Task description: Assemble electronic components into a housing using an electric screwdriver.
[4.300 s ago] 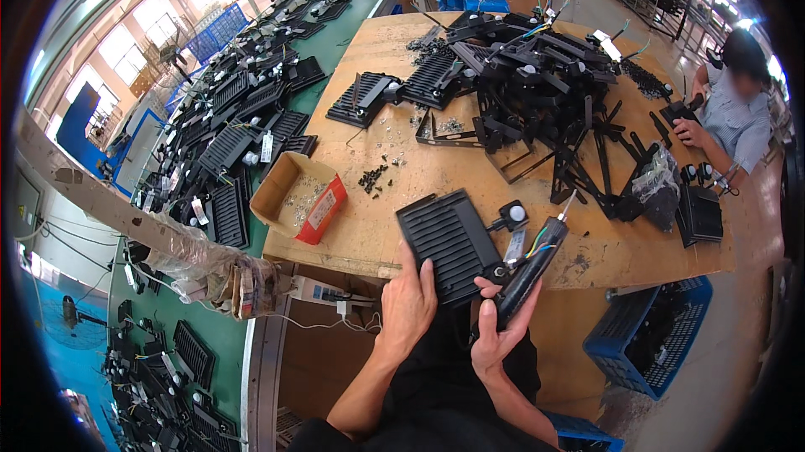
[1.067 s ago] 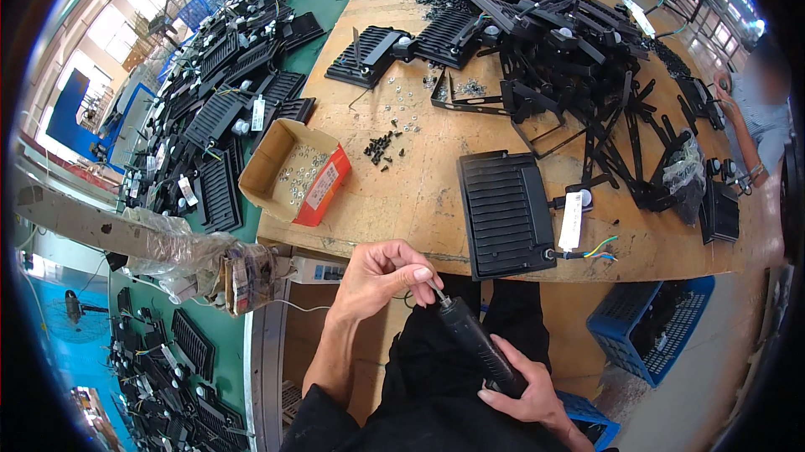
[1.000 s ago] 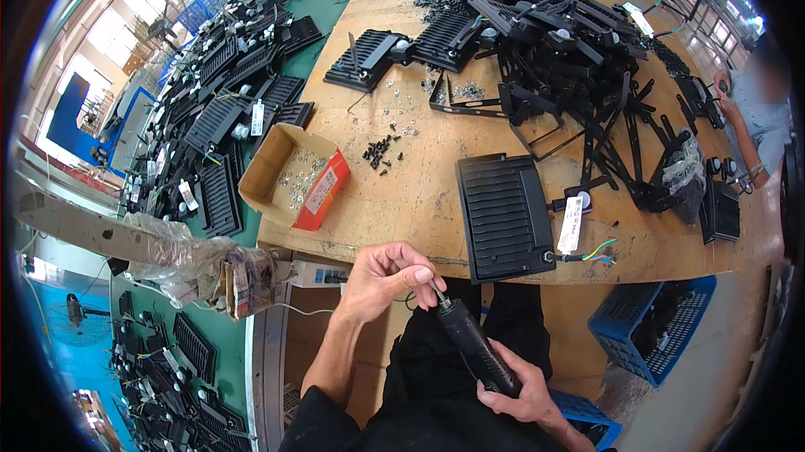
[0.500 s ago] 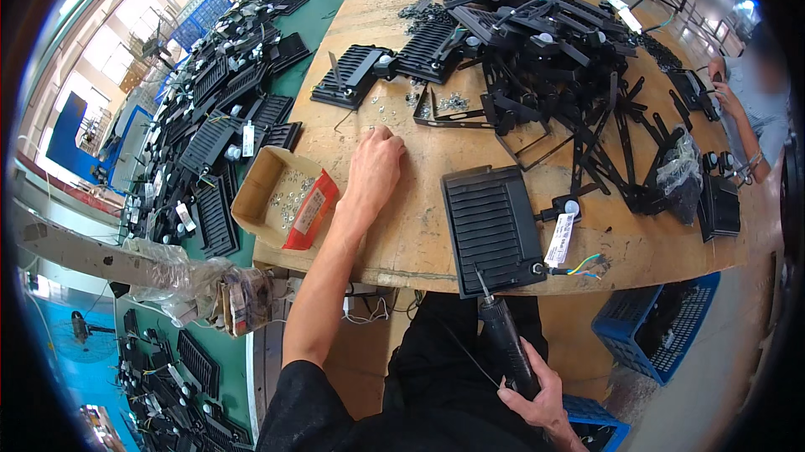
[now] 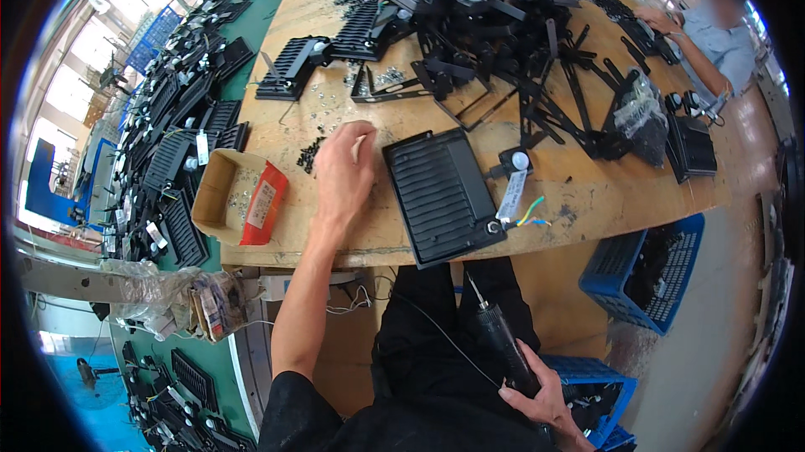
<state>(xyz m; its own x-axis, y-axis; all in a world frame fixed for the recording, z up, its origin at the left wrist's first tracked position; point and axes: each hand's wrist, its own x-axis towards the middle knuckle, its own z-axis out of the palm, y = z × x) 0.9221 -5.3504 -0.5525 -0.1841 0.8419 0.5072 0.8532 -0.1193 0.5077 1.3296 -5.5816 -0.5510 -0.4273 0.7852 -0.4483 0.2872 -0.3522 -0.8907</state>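
My right hand (image 5: 545,402) is wrapped round a black electric screwdriver (image 5: 503,343), held over my lap with its bit pointing up toward the table edge. My left hand (image 5: 345,168) hovers over the wooden table with its fingers curled together; whatever they may pinch is hidden. Beside it on the left lies a small heap of black screws (image 5: 310,154). Just to its right, a black finned floodlight (image 5: 440,200) rests face down near the front edge. A sensor with a white dome (image 5: 519,161), a white tag (image 5: 512,194) and loose coloured wires extend from the lamp's right side.
An open cardboard box (image 5: 267,205) with small metal hardware stands at the left. Black brackets (image 5: 553,91) and more lamps pile up at the back. A co-worker (image 5: 713,41) handles parts at far right. Blue crates (image 5: 646,272) stand below; a green bench (image 5: 251,24) runs along the left.
My left hand has drawn back from the table's middle toward the floodlight, uncovering the black screws. The screwdriver's bit no longer overlaps the lamp's edge. The whole view has shifted.
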